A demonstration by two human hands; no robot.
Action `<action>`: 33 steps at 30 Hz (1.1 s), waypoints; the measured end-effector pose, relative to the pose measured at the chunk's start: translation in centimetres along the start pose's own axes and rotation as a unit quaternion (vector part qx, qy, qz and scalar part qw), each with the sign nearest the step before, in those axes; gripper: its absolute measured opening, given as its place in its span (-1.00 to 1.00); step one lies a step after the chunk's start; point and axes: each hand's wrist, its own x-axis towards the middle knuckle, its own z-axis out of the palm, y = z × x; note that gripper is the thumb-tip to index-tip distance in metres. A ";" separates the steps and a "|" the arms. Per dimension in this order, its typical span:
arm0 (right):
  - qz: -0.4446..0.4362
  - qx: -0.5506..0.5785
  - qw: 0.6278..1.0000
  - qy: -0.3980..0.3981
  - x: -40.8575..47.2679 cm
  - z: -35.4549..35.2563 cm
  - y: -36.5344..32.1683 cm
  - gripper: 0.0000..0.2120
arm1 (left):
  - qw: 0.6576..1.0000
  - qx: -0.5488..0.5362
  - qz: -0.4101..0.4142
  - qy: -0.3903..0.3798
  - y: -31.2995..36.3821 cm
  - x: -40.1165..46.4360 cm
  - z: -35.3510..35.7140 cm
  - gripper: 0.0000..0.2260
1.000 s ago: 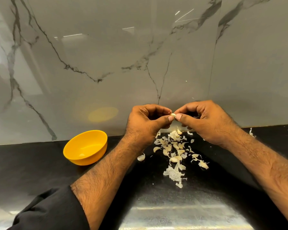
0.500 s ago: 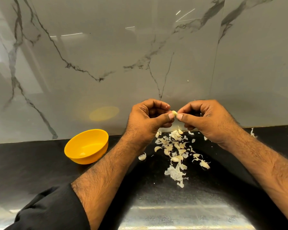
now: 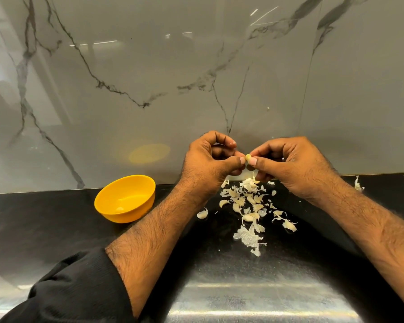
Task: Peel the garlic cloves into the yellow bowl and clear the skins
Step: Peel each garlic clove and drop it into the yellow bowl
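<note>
Left hand [image 3: 208, 164] and right hand [image 3: 292, 166] pinching garlic clove [image 3: 248, 156], skins [image 3: 247, 206] beneath, yellow bowl [image 3: 126, 198] left

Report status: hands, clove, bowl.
Left hand and right hand pinch one garlic clove. Yellow bowl left of hands. Skins litter counter; nothing blocking.

The wall [image 3: 149, 78] behind the counter is polished marble-look slab, grey-white with dark veins, glossy enough to mirror ceiling lights and a yellow blur of the bowl. The yellow bowl [image 3: 125, 198] looks like smooth plastic with a soft sheen. The countertop [image 3: 44, 220] is black, polished stone-like, finely speckled, with a bright glare patch near the front edge. The garlic skins [image 3: 247, 206] scattered on it are thin, papery, matt, off-white, some translucent. The sleeve [image 3: 75, 292] on the left arm is black matt cloth with a fine ribbed weave.
</note>
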 end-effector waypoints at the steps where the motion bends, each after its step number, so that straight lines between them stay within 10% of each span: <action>1: 0.002 0.007 1.000 -0.002 0.0 0.0 0.0 -0.89 | 1.000 0.010 -0.001 -0.003 0.0 0.0 0.1 -0.75; 33: 0.006 -0.008 1.000 -0.019 -0.1 0.1 0.1 -0.91 | 0.992 0.120 0.022 -0.011 -0.4 -0.3 0.2 -0.65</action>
